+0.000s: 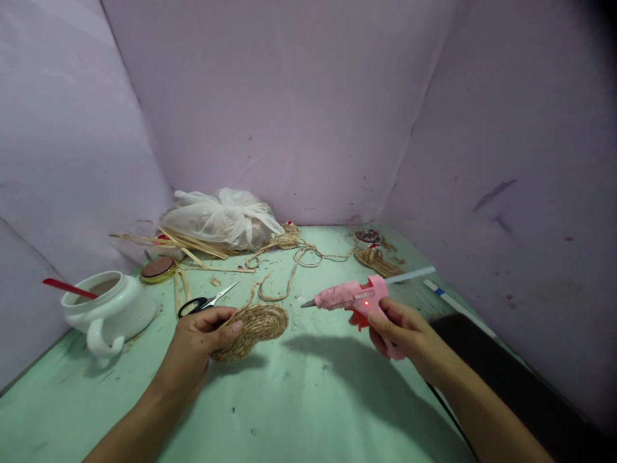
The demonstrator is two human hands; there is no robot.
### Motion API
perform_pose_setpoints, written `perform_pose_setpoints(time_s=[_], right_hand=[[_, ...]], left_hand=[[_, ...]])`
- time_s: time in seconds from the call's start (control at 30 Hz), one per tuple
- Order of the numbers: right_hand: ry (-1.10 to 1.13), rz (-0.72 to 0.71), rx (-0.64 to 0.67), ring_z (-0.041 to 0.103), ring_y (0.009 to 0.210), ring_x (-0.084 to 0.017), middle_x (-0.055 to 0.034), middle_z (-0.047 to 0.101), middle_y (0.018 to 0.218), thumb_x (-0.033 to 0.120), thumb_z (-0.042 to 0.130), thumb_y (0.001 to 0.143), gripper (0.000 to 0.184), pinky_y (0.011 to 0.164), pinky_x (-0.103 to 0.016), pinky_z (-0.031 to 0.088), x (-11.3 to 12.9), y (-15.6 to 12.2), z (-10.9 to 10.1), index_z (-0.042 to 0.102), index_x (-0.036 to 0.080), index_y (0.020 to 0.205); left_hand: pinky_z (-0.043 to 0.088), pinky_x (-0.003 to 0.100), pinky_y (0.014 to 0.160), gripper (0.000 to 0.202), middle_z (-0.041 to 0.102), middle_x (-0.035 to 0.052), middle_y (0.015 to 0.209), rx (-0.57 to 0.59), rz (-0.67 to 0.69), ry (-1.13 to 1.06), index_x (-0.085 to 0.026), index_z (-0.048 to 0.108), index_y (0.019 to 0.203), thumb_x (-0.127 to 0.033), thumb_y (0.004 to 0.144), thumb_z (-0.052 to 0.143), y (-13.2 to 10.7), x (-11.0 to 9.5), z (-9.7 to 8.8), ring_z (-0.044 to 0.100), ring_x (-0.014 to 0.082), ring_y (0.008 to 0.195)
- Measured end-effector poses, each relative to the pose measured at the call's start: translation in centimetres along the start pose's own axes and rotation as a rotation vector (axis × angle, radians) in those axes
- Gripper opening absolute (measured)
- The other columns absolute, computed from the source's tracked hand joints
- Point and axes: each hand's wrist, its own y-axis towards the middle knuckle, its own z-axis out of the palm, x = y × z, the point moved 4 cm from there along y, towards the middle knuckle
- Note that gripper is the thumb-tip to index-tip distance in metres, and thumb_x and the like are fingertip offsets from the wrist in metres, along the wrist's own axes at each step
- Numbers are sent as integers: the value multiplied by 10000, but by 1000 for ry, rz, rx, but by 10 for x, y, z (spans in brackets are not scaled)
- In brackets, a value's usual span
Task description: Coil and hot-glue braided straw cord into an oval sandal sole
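Note:
My left hand (202, 334) grips a flat, sole-shaped piece of coiled straw rope (258, 328), thumb on top. From the piece, a loose rope tail (274, 298) runs back over the table. My right hand (398, 325) is wrapped round a pink hot glue gun (357, 296), its red light lit and a clear glue stick (412, 274) poking out at the back. The gun's metal nozzle points left toward the coiled piece, with a gap between them. Just behind my left hand lie scissors (211, 299) with black handles, blades apart.
On the left stands a white pot (116, 308) with a red stick (70, 287) in it, near a round tin (158, 269). Straw strips and a white plastic bag (222, 218) lie at the back. Another woven piece (378, 262) rests back right, before a small bowl (367, 238). Walls enclose the table.

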Motion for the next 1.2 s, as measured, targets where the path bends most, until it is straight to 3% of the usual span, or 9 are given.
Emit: perform_pose_setpoints(time_s=[0.3, 0.4, 0.5, 0.57, 0.67, 0.83, 1.0, 1.1, 1.2], right_hand=[[-246, 93, -276, 489, 401, -150, 3, 513, 422, 524, 557, 722, 383, 388, -256, 345, -24, 27, -24, 543, 193, 530], [-436, 87, -370, 467, 389, -165, 5, 455, 342, 416, 622, 689, 333, 382, -259, 282, -11, 23, -30, 536, 209, 442], [-560, -2, -419, 576, 576, -228, -53, 610, 520, 356, 612, 721, 178, 469, -293, 369, 18, 15, -21, 662, 221, 615], [-540, -238, -303, 618, 834, -253, -90, 697, 861, 352, 539, 804, 203, 668, -339, 463, 46, 14, 2, 692, 226, 847], [-448, -576, 99, 540, 1104, -225, -70, 643, 1139, 271, 424, 902, 271, 930, -401, 415, 76, 15, 50, 628, 247, 1080], [-583, -716, 469, 296, 1324, -212, -60, 532, 1309, 204, 412, 920, 368, 1060, -495, 257, 78, 25, 93, 473, 249, 1280], [-687, -863, 428, 468, 1200, -210, -49, 687, 996, 103, 442, 876, 332, 1076, -540, 156, 70, 29, 95, 557, 242, 1154], [-654, -897, 339, 643, 815, -149, -11, 694, 817, 99, 460, 863, 251, 1069, -498, 224, 72, 28, 93, 591, 228, 1034], [-630, -872, 281, 611, 606, -110, 16, 682, 730, 107, 498, 840, 155, 1033, -449, 313, 73, 27, 92, 601, 215, 885]], left_hand=[[382, 229, 483, 191, 634, 5, 554, 116, -20, 100, -126, 690, 650, -277, 544, 741, -19, -11, 11, 506, 106, 478], [352, 218, 461, 172, 592, -10, 499, 191, -49, 167, -124, 680, 619, -269, 540, 728, -20, -11, 12, 472, 95, 453], [322, 215, 445, 183, 568, -13, 469, 217, -81, 235, -119, 672, 596, -276, 512, 716, -18, -8, 11, 443, 92, 432], [318, 217, 449, 204, 578, -2, 477, 236, -108, 287, -110, 679, 602, -281, 494, 703, -17, -7, 11, 442, 97, 434], [328, 222, 466, 202, 588, 5, 494, 294, -117, 362, -105, 694, 605, -273, 494, 676, -16, -7, 12, 456, 110, 453], [346, 228, 489, 149, 584, -9, 499, 339, -121, 382, -127, 691, 584, -248, 510, 645, -16, -8, 10, 463, 115, 467], [358, 232, 479, 160, 593, -3, 500, 316, -153, 351, -127, 685, 582, -257, 494, 652, -14, -5, 8, 475, 119, 458], [347, 229, 472, 180, 584, -4, 487, 303, -149, 368, -122, 689, 587, -271, 492, 654, -13, -7, 8, 464, 115, 450], [308, 219, 452, 218, 560, -11, 462, 273, -142, 370, -115, 685, 596, -299, 483, 660, -14, -10, 9, 431, 103, 433]])
